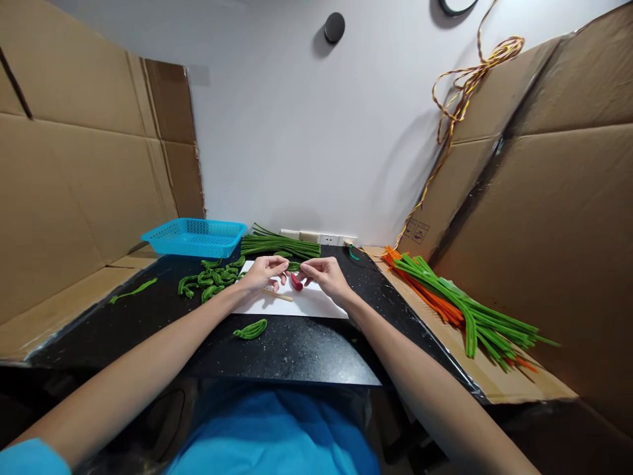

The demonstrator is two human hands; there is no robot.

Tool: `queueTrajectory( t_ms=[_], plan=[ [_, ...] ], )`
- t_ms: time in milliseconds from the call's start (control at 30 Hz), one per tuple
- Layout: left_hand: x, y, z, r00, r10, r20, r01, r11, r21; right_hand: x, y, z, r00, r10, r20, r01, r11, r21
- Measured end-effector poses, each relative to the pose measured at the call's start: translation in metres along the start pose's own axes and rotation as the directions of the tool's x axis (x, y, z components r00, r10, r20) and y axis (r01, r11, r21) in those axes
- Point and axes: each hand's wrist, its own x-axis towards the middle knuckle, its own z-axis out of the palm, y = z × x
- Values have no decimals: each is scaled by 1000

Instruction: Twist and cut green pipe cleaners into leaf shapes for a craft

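Note:
Over a white sheet (pixel 316 303), my left hand (pixel 270 272) and my right hand (pixel 324 274) face each other with fingertips pinched. Between them is a green pipe-cleaner loop (pixel 293 266), one end at each hand; the fingers partly cover it. Just below the fingertips a small red curved piece (pixel 296 282) shows, and I cannot tell whether it lies on the sheet. A thin tan stick (pixel 279 295) rests on the sheet under my left hand. Nearer me, on the black table (pixel 297 349), lies a leaf-shaped green pipe-cleaner piece (pixel 251 329).
Left of the sheet is a pile of looped green pieces (pixel 210 278). Behind stand a blue basket (pixel 195 247) and a bundle of green pipe cleaners (pixel 279 245). Green pipe cleaners (pixel 469 307) and orange ones (pixel 430 297) lie along the right cardboard wall (pixel 554 251).

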Motion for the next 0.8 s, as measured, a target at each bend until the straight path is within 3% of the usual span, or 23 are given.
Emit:
queueTrajectory(
  t_ms=[167,233,333,400,800],
  plan=[
    [1,0,-2,998,-55,32,56,998,-21,-1,-3,-2,997,-33,-67,29,998,-56],
    [1,0,-3,998,-62,17,62,998,-17,-3,-4,-4,994,-93,-59,80,978,-195],
    [0,-1,-3,998,-61,-1,61,998,-3,-4,-1,-6,972,-234,-25,198,872,-448],
    [0,-1,-2,998,-60,9,60,998,6,-4,2,-6,960,-281,-6,238,822,-517],
    [1,-5,-3,999,-29,45,30,999,-13,-3,6,-3,958,-277,-68,213,853,-477]
  ],
)
